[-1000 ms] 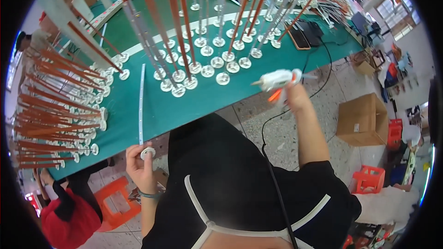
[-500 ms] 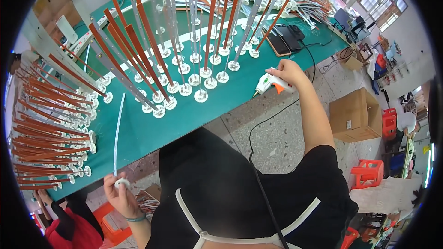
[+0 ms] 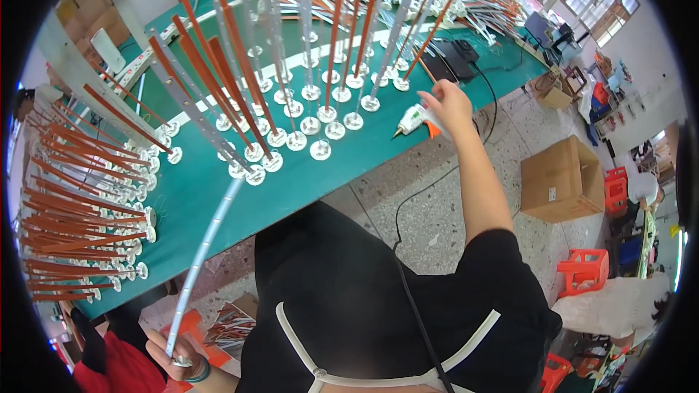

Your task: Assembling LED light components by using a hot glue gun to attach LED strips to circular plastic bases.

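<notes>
My left hand [image 3: 175, 355], low on the left beyond the table's front edge, is closed around the lower end of a long pale strip [image 3: 195, 269] with small dots along it. A white round base [image 3: 182, 362] shows at the fingers, partly hidden by them. The strip slants up to the right, its far tip near the standing strips. At the right part of the table's front edge, my right hand [image 3: 450, 108] is closed at the handle of a white hot glue gun [image 3: 413, 119] with an orange trigger. Its nozzle points left and down. The fingers around the handle are mostly hidden.
On the green table [image 3: 313, 182] stand several brown and clear strips on white round bases [image 3: 320, 150]. More brown strips [image 3: 80, 222] crowd the left end. Loose strips [image 3: 480, 11] pile up behind. A black cable [image 3: 429, 188] hangs across the front. A cardboard box [image 3: 557, 182] sits right.
My left hand has moved down and toward me, turning the strip so its dotted side shows and it leans right. My right hand and the glue gun have shifted slightly left and up.
</notes>
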`<act>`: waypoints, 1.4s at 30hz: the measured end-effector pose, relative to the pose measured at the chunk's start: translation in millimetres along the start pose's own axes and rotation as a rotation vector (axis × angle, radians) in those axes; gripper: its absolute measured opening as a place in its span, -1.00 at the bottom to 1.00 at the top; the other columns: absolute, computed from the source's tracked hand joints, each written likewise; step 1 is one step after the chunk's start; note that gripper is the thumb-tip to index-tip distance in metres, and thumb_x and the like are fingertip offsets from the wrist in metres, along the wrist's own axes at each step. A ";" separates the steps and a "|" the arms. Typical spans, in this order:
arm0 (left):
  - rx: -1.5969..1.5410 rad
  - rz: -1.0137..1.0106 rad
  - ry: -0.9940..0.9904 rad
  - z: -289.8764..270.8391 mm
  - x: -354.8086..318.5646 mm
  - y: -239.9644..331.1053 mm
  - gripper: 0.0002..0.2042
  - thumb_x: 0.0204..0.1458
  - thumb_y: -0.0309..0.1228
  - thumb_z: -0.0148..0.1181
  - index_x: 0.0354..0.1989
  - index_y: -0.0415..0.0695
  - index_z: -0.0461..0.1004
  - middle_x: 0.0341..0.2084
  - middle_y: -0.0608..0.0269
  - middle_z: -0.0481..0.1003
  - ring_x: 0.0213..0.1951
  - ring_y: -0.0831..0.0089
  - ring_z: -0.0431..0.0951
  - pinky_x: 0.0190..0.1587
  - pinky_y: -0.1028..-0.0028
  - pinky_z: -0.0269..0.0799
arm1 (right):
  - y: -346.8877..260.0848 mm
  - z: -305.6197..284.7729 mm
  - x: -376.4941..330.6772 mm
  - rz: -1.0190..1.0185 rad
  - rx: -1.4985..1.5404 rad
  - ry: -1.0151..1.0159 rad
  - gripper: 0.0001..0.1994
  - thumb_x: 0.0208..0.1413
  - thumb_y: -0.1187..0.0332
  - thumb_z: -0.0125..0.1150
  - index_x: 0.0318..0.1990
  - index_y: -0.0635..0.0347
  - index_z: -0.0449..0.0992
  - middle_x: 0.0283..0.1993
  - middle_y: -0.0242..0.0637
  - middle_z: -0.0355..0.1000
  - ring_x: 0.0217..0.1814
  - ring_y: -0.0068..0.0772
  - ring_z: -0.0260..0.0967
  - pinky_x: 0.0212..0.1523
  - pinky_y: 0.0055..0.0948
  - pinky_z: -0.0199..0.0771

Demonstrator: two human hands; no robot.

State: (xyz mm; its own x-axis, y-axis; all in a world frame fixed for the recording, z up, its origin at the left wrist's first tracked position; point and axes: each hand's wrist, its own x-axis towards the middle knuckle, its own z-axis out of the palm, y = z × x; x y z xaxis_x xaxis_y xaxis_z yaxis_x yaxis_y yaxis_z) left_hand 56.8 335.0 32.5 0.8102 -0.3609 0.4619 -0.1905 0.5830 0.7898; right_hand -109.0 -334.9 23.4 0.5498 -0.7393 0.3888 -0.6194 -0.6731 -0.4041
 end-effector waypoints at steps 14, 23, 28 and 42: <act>-0.337 -0.348 -0.375 119.8 49.4 -71.1 -0.81 -0.08 -0.42 0.30 -0.41 -0.21 0.42 -0.33 -0.02 0.46 -0.44 0.25 0.58 -0.47 0.42 0.43 | -271.4 16.1 -175.7 -0.211 1.659 -1.639 -0.41 0.00 0.38 0.35 0.19 0.24 0.25 -0.25 -0.31 0.36 -0.32 -0.56 0.33 -0.28 -0.57 0.38; -0.515 -0.763 -0.086 129.7 37.8 -103.2 -0.59 0.15 -0.44 0.10 0.15 -0.23 0.18 -0.12 0.13 0.40 -0.08 0.33 0.51 -0.15 0.45 0.55 | -275.6 19.8 -155.4 -0.334 1.384 -1.153 -0.94 0.12 0.60 0.12 -0.25 0.34 0.42 -0.27 -0.20 0.38 -0.33 -0.51 0.41 -0.29 -0.58 0.44; -0.310 -0.758 -0.134 133.8 43.6 -106.5 -0.58 0.18 -0.43 0.06 0.20 -0.23 0.20 -0.08 0.16 0.41 -0.03 0.37 0.48 -0.12 0.46 0.52 | -274.3 7.6 -157.3 -0.222 1.357 -1.123 -0.87 0.11 0.61 0.12 -0.19 0.34 0.37 -0.25 -0.20 0.41 -0.30 -0.51 0.43 -0.25 -0.57 0.47; -0.403 -0.680 -0.071 141.0 41.7 -111.3 -0.58 -0.03 -0.61 0.24 0.00 -0.18 0.25 0.04 0.03 0.34 0.00 0.28 0.48 0.06 0.34 0.44 | -257.4 8.4 -144.9 -0.380 1.222 -0.996 -0.94 0.11 0.60 0.12 -0.27 0.33 0.40 -0.28 -0.19 0.43 -0.29 -0.48 0.45 -0.21 -0.52 0.48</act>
State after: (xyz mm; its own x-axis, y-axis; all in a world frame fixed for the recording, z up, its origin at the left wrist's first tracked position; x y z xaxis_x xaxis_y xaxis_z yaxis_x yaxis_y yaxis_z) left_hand 33.6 152.4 20.7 0.6372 -0.7700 -0.0340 0.5595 0.4317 0.7075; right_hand -24.6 -54.7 64.1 0.9861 0.0739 0.1489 0.1537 -0.0633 -0.9861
